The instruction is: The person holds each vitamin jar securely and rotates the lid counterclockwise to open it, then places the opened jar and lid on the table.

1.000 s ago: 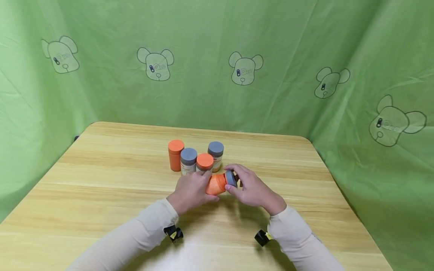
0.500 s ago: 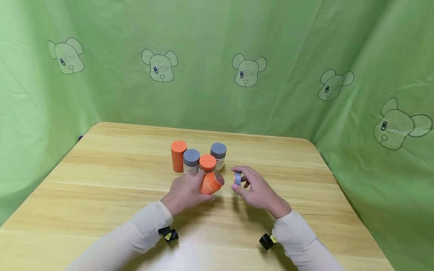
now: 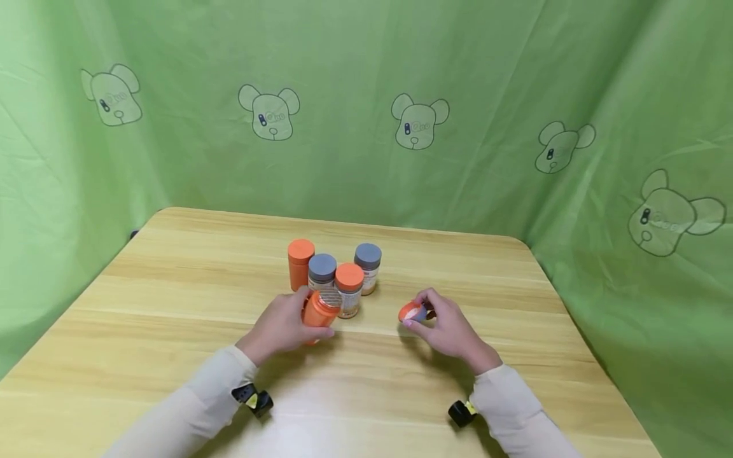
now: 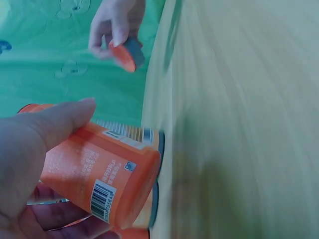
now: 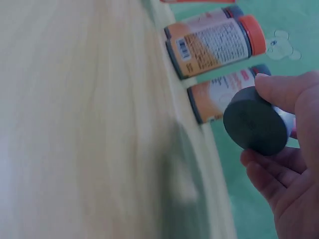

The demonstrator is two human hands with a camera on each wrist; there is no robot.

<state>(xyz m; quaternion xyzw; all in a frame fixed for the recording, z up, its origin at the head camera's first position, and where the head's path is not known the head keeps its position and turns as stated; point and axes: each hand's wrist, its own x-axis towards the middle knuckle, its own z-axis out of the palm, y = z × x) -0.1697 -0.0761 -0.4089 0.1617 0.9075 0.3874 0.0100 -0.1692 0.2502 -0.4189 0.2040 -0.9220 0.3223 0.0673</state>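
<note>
My left hand (image 3: 282, 324) grips an orange jar (image 3: 318, 314) above the table, its uncovered mouth showing a striped, silvery surface. The left wrist view shows the thumb over the jar's side and a barcode on its label (image 4: 103, 199). To the right, my right hand (image 3: 455, 331) pinches a lid (image 3: 413, 312) by its edge, grey outside and orange inside. From the right wrist, the lid's flat grey top (image 5: 254, 123) faces the camera. Jar and lid are well apart. Closest to the left hand stands a labelled jar with an orange lid (image 3: 349, 277).
Behind the held jar stand an all-orange jar (image 3: 300, 264), a grey-lidded jar (image 3: 322, 268) partly hidden by the left hand, and another grey-lidded jar (image 3: 368, 266). A wooden table (image 3: 172, 305) lies beneath, with a green printed curtain (image 3: 343, 172) around it.
The grey lid has come off the orange jar. My left hand has drawn the jar leftward and turned it more upright; my right hand has moved right, tipping the lid's inside into view.
</note>
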